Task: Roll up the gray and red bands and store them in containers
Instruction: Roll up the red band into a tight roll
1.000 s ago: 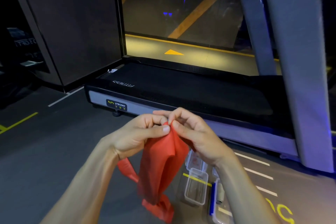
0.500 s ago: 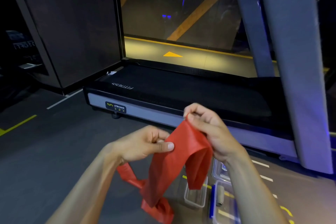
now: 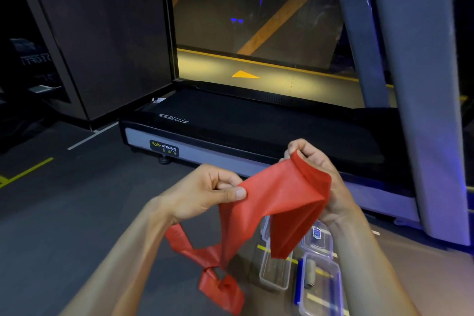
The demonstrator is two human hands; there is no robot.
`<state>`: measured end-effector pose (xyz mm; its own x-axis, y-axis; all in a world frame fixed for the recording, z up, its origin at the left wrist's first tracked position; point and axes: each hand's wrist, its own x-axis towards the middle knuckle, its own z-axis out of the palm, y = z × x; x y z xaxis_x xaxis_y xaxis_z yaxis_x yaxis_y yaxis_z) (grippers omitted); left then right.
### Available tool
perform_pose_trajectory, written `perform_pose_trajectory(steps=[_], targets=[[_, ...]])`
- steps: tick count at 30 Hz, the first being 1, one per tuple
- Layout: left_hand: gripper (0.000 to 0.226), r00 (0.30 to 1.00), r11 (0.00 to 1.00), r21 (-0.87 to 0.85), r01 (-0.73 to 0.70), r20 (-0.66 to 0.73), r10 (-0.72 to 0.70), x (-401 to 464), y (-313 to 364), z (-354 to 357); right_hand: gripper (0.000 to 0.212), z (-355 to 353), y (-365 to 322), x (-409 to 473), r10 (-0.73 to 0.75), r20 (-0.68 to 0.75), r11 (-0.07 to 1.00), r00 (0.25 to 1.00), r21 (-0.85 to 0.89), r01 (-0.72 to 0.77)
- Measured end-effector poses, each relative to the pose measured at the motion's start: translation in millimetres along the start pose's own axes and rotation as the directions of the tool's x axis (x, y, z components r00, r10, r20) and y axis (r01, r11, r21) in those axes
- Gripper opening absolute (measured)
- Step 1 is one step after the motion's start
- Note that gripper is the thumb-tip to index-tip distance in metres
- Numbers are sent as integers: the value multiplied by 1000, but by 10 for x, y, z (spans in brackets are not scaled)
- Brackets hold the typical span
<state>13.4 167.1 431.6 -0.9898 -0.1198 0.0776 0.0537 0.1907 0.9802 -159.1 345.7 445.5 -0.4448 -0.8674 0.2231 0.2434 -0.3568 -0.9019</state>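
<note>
Above the clear containers (image 3: 274, 272), left hand (image 3: 205, 192) and right hand (image 3: 313, 174), apart, pinch the red band (image 3: 277, 197) flat; rolling from one end looks next.

red band (image 3: 277, 195): unrolled, held aloft | gray band (image 3: 309, 273): rolled, seemingly in container (image 3: 331, 290)

Below me the dark gym floor (image 3: 77, 226) carries two clear containers (image 3: 273, 274), a lid (image 3: 318, 237) (blue label on it) and the treadmill (image 3: 256, 136).
</note>
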Motion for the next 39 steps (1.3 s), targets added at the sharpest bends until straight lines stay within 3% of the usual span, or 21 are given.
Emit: perform_pose_trajectory(steps=[3,7,12,15,18,22,27,30,32,36,39], targets=[[24,1000,1000,4,-6,-4,6,-4,0,5,7,-21,0,-9,0,-4,1000,1000,8,0],[16,1000,1000,-21,-17,-9,17,-7,26,14,5,-79,11,-15,-2,-17,999,1000,-44,1],[30,997,968,-244,-60,24,68,-46,52,-32,26,-74,60,-20,49,38,972,998,-234,-39],[35,998,940,-337,-59,15,68,-60,65,-42,15,-20,114,-31,34,92,988,995,-152,-20],[24,999,919,-394,-33,12,41,-40,51,-22,9,101,109,-31,-1,132,996,991,-85,12],[20,1000,951,-309,-1,29,11,0,20,26,11,323,149,-7,-2,181,988,983,-152,30],[41,999,983,-181,16,-35,-22,10,-3,30,10,408,205,37,26,230,882,973,-463,86],[20,999,994,-107,19,-37,-23,-7,-6,-5,7,366,180,33,55,217,827,975,-556,77],[19,1000,996,-83,15,-13,-16,-14,7,6,8,327,159,23,73,212,793,975,-605,72],[16,998,998,-53,41,54,-38,-27,-5,19,11,258,133,10,100,219,776,971,-628,62],[26,990,997,-15,78,116,-76,-33,-27,29,9,218,113,9,67,197,842,978,-537,51]])
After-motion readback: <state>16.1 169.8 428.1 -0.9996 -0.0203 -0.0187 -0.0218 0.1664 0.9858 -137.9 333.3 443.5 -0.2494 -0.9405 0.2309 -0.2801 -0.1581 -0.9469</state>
